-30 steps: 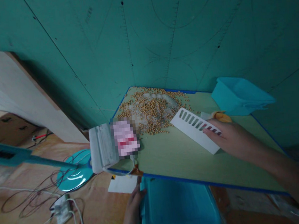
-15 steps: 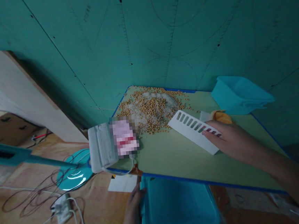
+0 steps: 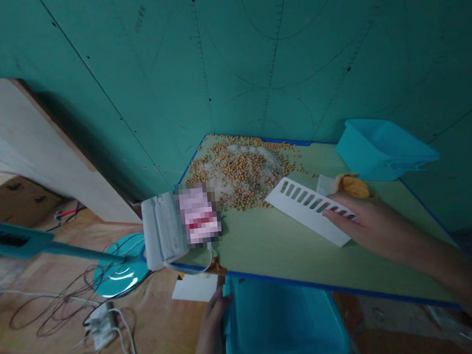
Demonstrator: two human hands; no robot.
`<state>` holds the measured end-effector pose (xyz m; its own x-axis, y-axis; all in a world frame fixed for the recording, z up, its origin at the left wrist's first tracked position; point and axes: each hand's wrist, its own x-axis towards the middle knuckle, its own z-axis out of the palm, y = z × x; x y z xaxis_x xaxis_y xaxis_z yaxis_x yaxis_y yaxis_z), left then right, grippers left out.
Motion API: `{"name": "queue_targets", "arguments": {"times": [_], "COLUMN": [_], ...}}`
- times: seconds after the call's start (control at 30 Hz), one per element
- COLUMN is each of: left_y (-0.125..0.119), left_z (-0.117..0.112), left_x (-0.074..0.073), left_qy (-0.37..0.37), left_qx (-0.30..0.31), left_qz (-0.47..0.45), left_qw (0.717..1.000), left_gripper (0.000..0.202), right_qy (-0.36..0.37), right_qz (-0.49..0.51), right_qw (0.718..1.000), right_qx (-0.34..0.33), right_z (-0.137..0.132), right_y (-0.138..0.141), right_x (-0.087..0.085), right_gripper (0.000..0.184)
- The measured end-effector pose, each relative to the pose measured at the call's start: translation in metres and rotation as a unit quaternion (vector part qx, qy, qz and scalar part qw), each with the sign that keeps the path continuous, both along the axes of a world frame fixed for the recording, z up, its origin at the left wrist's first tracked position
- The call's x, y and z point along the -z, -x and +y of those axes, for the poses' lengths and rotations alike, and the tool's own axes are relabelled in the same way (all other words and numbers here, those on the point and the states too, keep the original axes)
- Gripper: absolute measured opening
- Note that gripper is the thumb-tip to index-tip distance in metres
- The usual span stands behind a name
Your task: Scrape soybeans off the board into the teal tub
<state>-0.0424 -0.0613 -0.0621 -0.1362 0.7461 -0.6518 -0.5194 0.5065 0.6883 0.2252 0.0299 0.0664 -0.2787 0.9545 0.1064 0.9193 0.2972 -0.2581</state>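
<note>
One white strip [image 3: 305, 213], slotted along one edge

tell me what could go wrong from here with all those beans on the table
Loose beans lie right by the far-left corner of the table, so a careless push might roll some off.
The right hand holds the white slotted strip near one end, so it could twist under load.
The white cable loops at the near edge and might get snagged.

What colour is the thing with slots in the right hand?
The slotted piece is white; it shows best in the head view.
</note>
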Motion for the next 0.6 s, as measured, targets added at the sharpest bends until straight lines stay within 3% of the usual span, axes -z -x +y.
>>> {"name": "queue_targets", "arguments": {"times": [0.13,0.3,0.47,0.6], "left_y": [0.001,-0.001,-0.003,-0.007], "left_z": [0.005,-0.007,-0.016,-0.014], "left_x": [-0.005,-0.004,-0.004,-0.010], "left_qy": [-0.006,-0.011,-0.009,-0.018], "left_qx": [0.012,-0.005,-0.001,0.008], "left_qz": [0.010,0.035,-0.019,-0.083], "left_qw": [1.000,0.999,1.000,0.996], "left_gripper": [0.015,0.023,0.035,0.028], "right_qy": [0.039,0.015,-0.004,0.008], "right_qz": [0.012,0.021,0.013,0.004], "right_qw": [0.999,0.999,0.998,0.999], "right_qx": [-0.009,-0.045,-0.057,-0.053], "right_z": [-0.003,-0.006,-0.005,-0.005], "right_y": [-0.004,-0.007,-0.006,-0.005], "right_x": [0.001,0.002,0.001,0.000], "right_gripper": [0.027,0.027,0.027,0.028]}}
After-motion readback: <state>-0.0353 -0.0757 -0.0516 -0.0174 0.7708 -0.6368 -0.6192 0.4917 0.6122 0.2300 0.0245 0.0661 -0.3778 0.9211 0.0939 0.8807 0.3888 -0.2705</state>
